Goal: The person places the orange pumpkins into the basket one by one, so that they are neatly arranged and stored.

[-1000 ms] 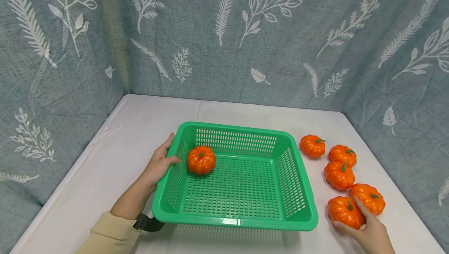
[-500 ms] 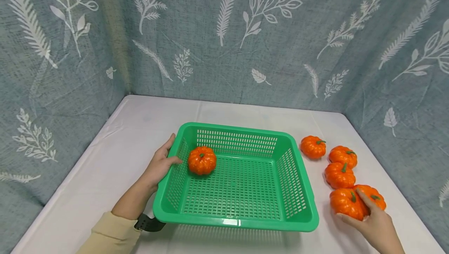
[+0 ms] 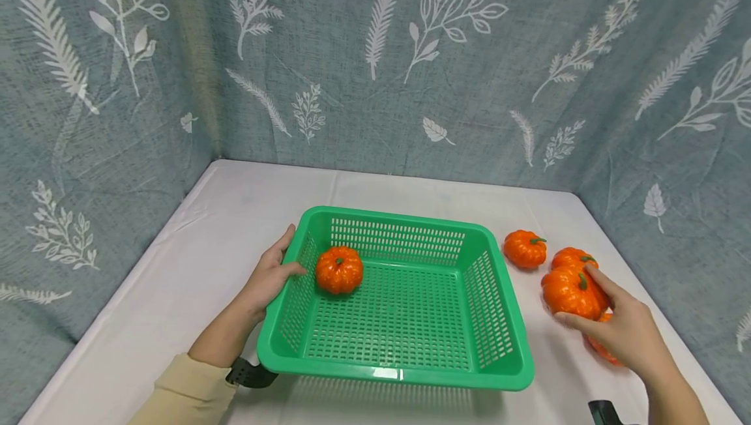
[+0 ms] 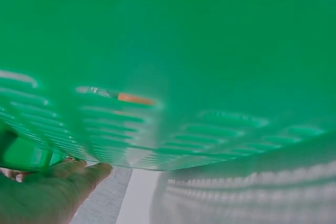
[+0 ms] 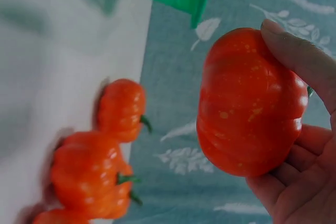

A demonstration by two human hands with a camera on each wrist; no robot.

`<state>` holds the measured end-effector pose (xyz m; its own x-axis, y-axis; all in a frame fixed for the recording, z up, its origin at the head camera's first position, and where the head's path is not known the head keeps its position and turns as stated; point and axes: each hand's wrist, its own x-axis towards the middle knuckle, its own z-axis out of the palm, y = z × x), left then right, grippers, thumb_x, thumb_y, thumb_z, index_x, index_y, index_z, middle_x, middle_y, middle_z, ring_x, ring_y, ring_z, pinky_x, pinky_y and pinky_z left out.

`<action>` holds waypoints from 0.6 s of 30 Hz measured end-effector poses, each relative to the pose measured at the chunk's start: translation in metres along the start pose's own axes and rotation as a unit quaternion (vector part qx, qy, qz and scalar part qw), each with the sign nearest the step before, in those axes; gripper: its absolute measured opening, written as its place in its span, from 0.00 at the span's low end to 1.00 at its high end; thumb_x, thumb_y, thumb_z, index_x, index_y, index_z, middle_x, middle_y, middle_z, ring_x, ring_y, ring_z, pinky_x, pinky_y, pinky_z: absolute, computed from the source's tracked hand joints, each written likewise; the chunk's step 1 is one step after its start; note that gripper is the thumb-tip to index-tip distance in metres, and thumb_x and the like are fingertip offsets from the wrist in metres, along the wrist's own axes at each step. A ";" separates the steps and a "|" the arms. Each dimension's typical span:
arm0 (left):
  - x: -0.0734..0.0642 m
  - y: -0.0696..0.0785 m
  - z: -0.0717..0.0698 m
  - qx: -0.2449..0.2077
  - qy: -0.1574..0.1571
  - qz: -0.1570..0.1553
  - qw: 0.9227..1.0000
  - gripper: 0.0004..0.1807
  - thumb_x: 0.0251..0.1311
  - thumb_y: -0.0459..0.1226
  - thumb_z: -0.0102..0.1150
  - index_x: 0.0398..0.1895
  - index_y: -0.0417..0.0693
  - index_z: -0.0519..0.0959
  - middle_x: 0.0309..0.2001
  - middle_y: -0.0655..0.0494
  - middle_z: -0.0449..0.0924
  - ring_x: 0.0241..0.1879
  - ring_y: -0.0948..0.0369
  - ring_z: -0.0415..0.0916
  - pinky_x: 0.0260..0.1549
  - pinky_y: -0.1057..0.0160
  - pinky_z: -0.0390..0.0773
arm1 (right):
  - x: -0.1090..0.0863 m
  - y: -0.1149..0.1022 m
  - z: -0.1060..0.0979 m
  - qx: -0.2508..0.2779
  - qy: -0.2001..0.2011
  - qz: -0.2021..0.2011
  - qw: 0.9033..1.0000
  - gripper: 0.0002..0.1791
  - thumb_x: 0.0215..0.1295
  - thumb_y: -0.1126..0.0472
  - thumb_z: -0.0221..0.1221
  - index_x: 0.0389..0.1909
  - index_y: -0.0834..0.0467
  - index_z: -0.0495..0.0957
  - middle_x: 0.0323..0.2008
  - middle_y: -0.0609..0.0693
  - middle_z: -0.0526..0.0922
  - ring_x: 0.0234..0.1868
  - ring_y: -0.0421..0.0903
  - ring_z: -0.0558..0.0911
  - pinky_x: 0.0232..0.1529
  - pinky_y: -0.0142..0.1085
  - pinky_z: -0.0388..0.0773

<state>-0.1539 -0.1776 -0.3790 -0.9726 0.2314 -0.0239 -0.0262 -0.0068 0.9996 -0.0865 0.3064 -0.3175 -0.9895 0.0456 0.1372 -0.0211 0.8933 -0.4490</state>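
My left hand point(image 3: 271, 276) grips the left rim of a green plastic basket point(image 3: 390, 379), thumb over the edge. Inside the basket, near its left wall, sits one small orange pumpkin point(image 3: 339, 270). To the right of the basket my right hand point(image 3: 630, 324) holds another orange pumpkin point(image 3: 574, 291) between thumb and fingers; in the right wrist view this held pumpkin point(image 5: 252, 103) is raised off the table. Behind and beneath it several more pumpkins lie on the table, partly hidden: one stands apart point(image 3: 525, 249). The left wrist view shows mostly the slotted basket wall point(image 4: 173, 51).
A white cloth covers the table point(image 3: 193, 242). Blue-grey curtains point(image 3: 375, 118) with white leaf prints hang along its back and sides. The basket's right wall point(image 3: 487, 307) lies between its inside and the loose pumpkins.
My right hand has lifted the nearest pumpkin off the table and carried it up and away from me, over the others. The left hand stays on the basket rim.
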 end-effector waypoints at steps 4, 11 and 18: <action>0.000 0.002 0.000 -0.001 0.003 -0.002 1.000 0.47 0.53 0.23 0.42 0.71 0.48 0.28 0.72 0.47 0.34 0.66 0.45 0.52 0.50 0.57 0.76 | 0.013 -0.019 -0.006 0.016 0.000 -0.042 0.999 0.55 0.43 0.46 0.69 0.69 0.61 0.52 0.61 0.71 0.64 0.56 0.69 0.66 0.49 0.63 0.67; -0.003 0.005 -0.001 -0.003 0.004 -0.002 1.000 0.47 0.54 0.23 0.42 0.71 0.48 0.28 0.73 0.46 0.33 0.66 0.45 0.51 0.49 0.60 0.76 | 0.034 -0.066 -0.010 0.046 -0.013 -0.112 0.993 0.51 0.45 0.47 0.68 0.69 0.58 0.55 0.62 0.63 0.66 0.56 0.62 0.70 0.49 0.58 0.72; -0.002 0.005 0.001 -0.005 0.004 -0.008 1.000 0.47 0.54 0.23 0.42 0.71 0.48 0.28 0.73 0.47 0.31 0.67 0.46 0.49 0.51 0.60 0.75 | 0.056 -0.110 -0.001 0.075 -0.059 -0.168 0.981 0.51 0.44 0.48 0.69 0.69 0.57 0.56 0.64 0.59 0.65 0.55 0.57 0.72 0.48 0.51 0.78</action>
<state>-0.1520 -0.1768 -0.3738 -0.9737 0.2243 -0.0407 -0.0448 -0.0132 0.9989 -0.1397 0.2112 -0.2590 -0.9323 -0.3010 0.2007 -0.3618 0.7729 -0.5212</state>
